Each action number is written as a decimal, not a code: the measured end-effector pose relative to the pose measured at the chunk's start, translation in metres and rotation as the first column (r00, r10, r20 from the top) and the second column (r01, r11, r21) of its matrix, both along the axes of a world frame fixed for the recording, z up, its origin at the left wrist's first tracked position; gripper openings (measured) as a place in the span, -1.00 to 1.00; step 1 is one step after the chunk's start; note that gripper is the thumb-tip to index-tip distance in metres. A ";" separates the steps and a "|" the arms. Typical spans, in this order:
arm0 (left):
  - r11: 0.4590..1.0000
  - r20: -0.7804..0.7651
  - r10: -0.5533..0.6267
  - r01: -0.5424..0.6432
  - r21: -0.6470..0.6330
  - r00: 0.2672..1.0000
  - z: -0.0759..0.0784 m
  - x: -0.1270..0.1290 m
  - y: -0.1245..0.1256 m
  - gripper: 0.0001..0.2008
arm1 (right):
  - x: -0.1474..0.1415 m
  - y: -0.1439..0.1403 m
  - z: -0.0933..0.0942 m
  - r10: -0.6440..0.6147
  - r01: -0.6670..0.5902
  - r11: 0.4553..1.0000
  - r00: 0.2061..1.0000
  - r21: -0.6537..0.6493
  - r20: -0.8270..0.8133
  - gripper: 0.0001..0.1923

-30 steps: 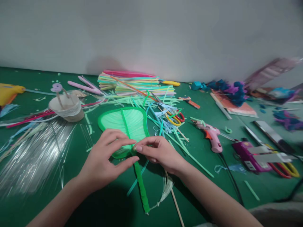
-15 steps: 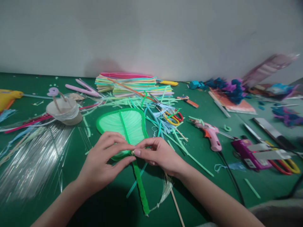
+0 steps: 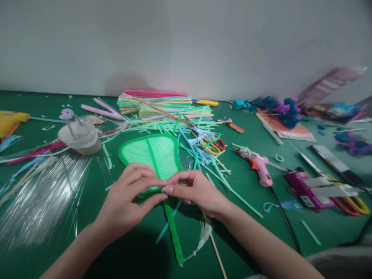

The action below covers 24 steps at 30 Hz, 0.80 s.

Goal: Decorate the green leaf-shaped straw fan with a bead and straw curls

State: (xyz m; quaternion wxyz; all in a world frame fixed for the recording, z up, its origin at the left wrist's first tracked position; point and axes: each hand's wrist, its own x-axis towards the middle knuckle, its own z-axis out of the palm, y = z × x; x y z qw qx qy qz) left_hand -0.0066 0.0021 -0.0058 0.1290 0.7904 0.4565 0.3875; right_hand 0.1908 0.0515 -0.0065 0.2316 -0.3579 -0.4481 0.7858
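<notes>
A green hand fan (image 3: 154,153) made of pale green strips lies flat on the green table (image 3: 247,240), its fuzzy green handle (image 3: 173,234) pointing toward me. My left hand (image 3: 128,201) and my right hand (image 3: 194,190) meet where the fan joins the handle. Their fingertips pinch a small gold bead or ring (image 3: 163,189) at that joint. A pale tassel (image 3: 205,232) trails from the handle's end.
A stack of coloured straws (image 3: 162,102) lies at the back, with cut green strips scattered in front. A pink glue gun (image 3: 258,164) and a purple tool (image 3: 305,188) sit at right, scissors (image 3: 215,145) in the middle, a paper cup (image 3: 80,135) and clear plastic strips (image 3: 40,193) at left.
Both hands stay pinched at the fan's neck. The view shifted slightly; the fingers adjusted a little around the bead.
</notes>
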 end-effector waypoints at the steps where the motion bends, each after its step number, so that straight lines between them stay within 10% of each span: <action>1: 1.000 -0.001 0.002 -0.002 -0.002 1.000 0.000 0.000 0.000 -0.80 | 0.000 0.000 0.000 0.000 0.000 1.000 1.000 0.000 0.002 -0.75; 24: 1.000 0.000 0.001 -0.001 -0.007 1.000 0.000 0.000 0.000 -0.82 | 0.000 0.000 0.001 0.023 -0.023 1.000 0.999 0.018 0.049 -0.71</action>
